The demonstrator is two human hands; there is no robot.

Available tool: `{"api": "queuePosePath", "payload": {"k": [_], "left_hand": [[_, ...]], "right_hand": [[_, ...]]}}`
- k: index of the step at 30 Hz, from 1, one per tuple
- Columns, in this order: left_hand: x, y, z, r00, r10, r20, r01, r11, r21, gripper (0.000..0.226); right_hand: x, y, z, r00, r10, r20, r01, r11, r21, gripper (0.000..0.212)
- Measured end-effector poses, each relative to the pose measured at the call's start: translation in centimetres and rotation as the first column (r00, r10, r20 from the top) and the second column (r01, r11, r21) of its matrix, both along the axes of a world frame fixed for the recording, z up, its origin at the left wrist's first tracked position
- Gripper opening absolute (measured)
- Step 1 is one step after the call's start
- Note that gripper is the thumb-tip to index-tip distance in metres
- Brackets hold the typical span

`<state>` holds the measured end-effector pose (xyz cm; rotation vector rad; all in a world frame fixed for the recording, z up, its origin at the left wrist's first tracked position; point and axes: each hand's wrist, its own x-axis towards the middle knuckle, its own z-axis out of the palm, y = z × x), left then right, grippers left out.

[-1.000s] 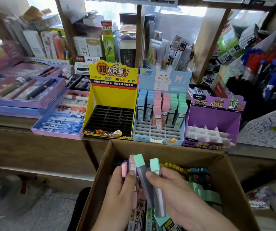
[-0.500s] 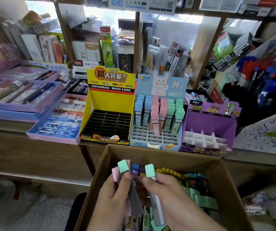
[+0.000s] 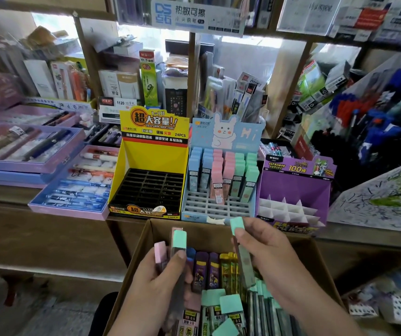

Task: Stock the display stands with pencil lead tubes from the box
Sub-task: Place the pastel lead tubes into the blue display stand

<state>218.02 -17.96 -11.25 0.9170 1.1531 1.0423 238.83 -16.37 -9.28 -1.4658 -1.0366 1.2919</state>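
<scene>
Blue stand (image 3: 206,207) ~half filled; yellow stand (image 3: 154,155) & purple stand (image 3: 294,187) empty. L grip (image 3: 160,282) clasps pink+green tubes (image 3: 179,240), R grip (image 3: 274,258) clasps green tube (image 3: 237,225). Box (image 3: 202,232) well stocked.

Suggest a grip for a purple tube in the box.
Pinch a purple tube at its top end, from above, front to back. It leans cap up, packed between neighbouring tubes in the box, so likely only that end is free.

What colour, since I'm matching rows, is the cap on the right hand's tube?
Mint green cap, seen in the head view.
</scene>
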Motion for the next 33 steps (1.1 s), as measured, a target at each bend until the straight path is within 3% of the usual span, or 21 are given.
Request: {"api": "queuePosePath", "payload": {"k": [5, 14, 18, 33], "left_hand": [[-0.4, 1.8, -0.1, 0.998, -0.058, 0.009, 0.058, 0.998, 0.028, 0.035], [-0.5, 5.4, -0.8, 0.994, -0.107, 0.015, 0.106, 0.994, 0.032, 0.036], [-0.3, 6.5, -1.7, 0.998, -0.06, -0.023, 0.06, 0.998, -0.009, 0.039], [-0.6, 6.9, -3.7, 0.994, -0.044, 0.104, 0.049, 0.998, -0.039, 0.031]], "right_hand": [[2.1, 1.3, 1.4, 0.966, -0.088, 0.242, 0.033, 0.974, 0.226, 0.009], [3.8, 4.7, 3.6, 0.899, -0.195, 0.393, -0.019, 0.878, 0.479, 0.011], [3.9, 5.8, 4.3, 0.88, -0.205, 0.428, -0.049, 0.858, 0.511, 0.014], [4.7, 9.7, 4.3, 0.808, -0.222, 0.545, -0.124, 0.842, 0.526, 0.022]]}}
